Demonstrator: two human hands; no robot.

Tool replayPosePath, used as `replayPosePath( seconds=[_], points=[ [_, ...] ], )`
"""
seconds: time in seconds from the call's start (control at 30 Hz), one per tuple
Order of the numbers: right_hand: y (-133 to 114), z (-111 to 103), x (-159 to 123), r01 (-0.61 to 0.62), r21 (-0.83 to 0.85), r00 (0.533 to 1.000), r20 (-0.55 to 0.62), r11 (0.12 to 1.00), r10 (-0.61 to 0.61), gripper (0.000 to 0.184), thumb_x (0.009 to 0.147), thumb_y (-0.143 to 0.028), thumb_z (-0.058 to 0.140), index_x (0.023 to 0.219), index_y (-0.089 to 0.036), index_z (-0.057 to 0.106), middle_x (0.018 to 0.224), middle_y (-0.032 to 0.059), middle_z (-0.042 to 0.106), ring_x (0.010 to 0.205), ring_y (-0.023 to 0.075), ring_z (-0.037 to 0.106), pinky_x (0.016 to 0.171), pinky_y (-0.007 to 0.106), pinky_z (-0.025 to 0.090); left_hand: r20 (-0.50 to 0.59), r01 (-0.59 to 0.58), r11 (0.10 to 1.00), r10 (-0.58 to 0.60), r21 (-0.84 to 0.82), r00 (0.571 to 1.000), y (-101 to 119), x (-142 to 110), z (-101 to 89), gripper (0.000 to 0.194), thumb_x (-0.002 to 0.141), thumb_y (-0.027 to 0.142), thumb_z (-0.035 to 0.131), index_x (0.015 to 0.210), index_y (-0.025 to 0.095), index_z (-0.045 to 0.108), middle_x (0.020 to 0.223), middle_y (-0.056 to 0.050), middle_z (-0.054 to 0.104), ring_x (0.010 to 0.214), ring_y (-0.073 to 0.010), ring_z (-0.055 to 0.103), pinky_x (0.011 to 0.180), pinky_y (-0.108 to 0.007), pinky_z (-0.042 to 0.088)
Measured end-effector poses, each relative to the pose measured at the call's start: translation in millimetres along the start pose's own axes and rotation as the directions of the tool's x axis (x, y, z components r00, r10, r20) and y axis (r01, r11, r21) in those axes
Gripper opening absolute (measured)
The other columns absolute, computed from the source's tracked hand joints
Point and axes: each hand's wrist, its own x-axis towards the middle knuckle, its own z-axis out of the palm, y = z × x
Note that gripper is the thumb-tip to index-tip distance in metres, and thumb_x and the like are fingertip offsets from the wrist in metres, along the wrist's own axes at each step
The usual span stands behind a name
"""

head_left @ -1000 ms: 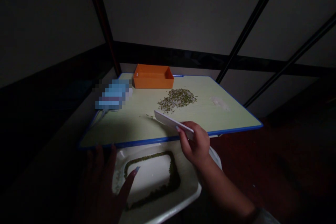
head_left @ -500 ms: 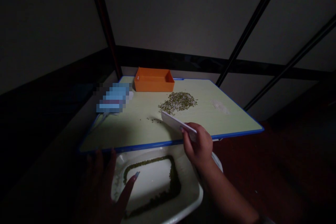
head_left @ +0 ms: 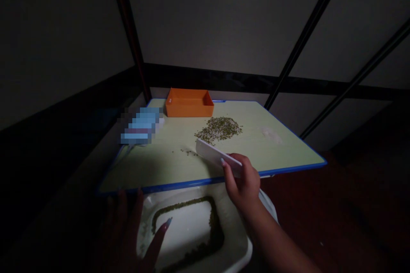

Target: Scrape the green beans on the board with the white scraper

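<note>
My right hand (head_left: 245,181) is closed around a thin white scraper (head_left: 213,153), its long edge tilted down at the tabletop. Just beyond the blade lies a loose spread of small green grains, probably mung beans (head_left: 221,128). A few stray grains (head_left: 188,152) sit left of the blade. Below the table's front edge is a white basin (head_left: 235,243), with more green grains (head_left: 216,234) gathered around its bottom edges. My left hand (head_left: 134,234), in deep shadow, grips the basin's left side, thumb over the inside and fingers outside.
The pale table (head_left: 169,170) has a blue rim. At its back stands an orange open box (head_left: 189,110). A blurred-out light-blue item (head_left: 141,126) lies at the left edge. A whitish translucent patch (head_left: 270,134) is on the right. Panelled walls (head_left: 208,17) rise behind.
The whole view has shifted slightly, so everything sits a little lower. The scraper stays close to the grains, its face turned slightly more into view. Both hands keep their hold.
</note>
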Motion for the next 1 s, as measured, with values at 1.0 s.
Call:
replayPosePath(
  seconds=[1.0],
  points=[
    [5, -12, -2, -0.162, 0.201, 0.985, 0.089, 0.966, 0.147, 0.006, 0.088, -0.019, 0.060, 0.090, -0.023, 0.057, 0.078, 0.0005, 0.066, 0.068, 0.0156, 0.064, 0.060, 0.025, 0.050, -0.066, -0.075, 0.996, 0.078, 0.043, 0.995, -4, 2, 3.8, 0.074, 0.084, 0.061, 0.036, 0.143, 0.017, 0.040, 0.162, -0.018, 0.021, 0.151, -0.0335, 0.014, 0.118, -0.058, 0.027]
  ],
)
